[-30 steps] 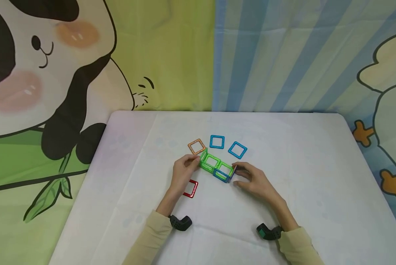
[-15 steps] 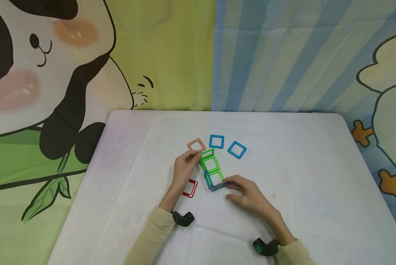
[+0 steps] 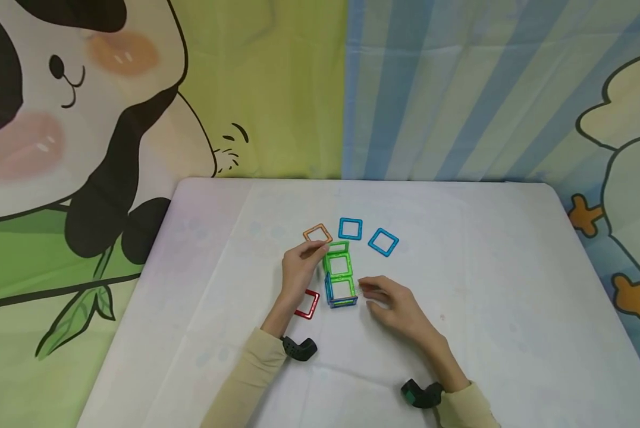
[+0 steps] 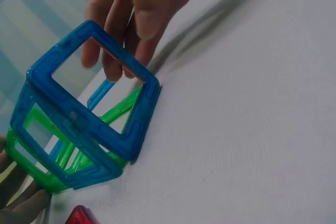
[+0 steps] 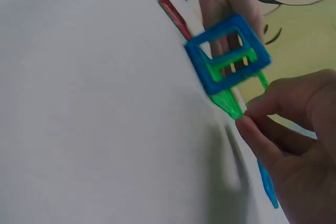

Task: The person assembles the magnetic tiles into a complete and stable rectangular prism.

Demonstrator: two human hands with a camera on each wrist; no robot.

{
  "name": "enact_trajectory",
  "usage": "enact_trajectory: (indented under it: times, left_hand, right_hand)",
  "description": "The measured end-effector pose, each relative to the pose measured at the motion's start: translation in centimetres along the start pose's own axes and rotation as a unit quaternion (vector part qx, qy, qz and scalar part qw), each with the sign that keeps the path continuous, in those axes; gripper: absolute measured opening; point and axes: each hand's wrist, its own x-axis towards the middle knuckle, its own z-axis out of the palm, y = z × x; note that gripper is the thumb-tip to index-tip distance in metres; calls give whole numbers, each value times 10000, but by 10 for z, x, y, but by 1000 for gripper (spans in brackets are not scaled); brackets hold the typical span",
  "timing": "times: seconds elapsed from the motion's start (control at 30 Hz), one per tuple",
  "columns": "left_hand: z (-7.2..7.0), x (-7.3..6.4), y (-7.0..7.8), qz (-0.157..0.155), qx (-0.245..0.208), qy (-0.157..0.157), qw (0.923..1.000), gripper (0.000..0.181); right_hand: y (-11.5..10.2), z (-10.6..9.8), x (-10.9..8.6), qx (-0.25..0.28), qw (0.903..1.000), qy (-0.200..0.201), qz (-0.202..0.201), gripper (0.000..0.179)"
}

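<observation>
A low structure of square magnetic tiles stands on the white table. Two green tiles (image 3: 341, 274) lie flat in line, with more green tiles upright at the far end and far left side. Blue tiles (image 4: 144, 114) stand upright round the near corner. My left hand (image 3: 300, 266) pinches the far left edge of the structure between thumb and fingers. Just off its near right side is my right hand (image 3: 397, 305), fingers loosely bent and holding nothing. In the right wrist view the thumb and fingertips of this hand overlap the edge of the green tiles (image 5: 226, 103).
Behind the structure lie a loose orange tile (image 3: 313, 228) and two loose blue tiles, one straight behind (image 3: 350, 238) and another to the right (image 3: 377, 250). A red tile (image 3: 314, 305) lies beside my left wrist, partly covered by it. Printed curtains hang past the table's far edge.
The tile structure has turned from a slant to nearly straight away from me. My right hand moved toward me and left with its near end, then came off it.
</observation>
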Motion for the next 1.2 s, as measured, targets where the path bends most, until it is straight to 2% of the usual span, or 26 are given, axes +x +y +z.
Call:
enact_trajectory:
  times: [0.17, 0.33, 0.47, 0.73, 1.0, 1.2]
  left_hand:
    - [0, -1, 0, 11, 156, 116, 9998, 28]
    - [0, -1, -3, -41, 205, 140, 9997, 27]
    - [1, 0, -5, -15, 217, 149, 9997, 28]
    - [1, -2, -4, -16, 215, 162, 9996, 28]
    - [1, -2, -3, -33, 270, 192, 9994, 29]
    - [-1, -2, -3, 32, 310, 200, 9993, 29]
  right_hand:
    - [1, -15, 19, -1056, 9919, 708, 50, 43]
    - [4, -24, 35, -1806, 9792, 922, -72, 40]
    - [6, -26, 45, -2071, 9739, 925, -39, 41]
    - [12, -32, 63, -2480, 9631, 984, 347, 45]
    - [19, -37, 76, -2650, 9589, 796, 624, 54]
    - [22, -37, 83, -3040, 9464, 621, 904, 58]
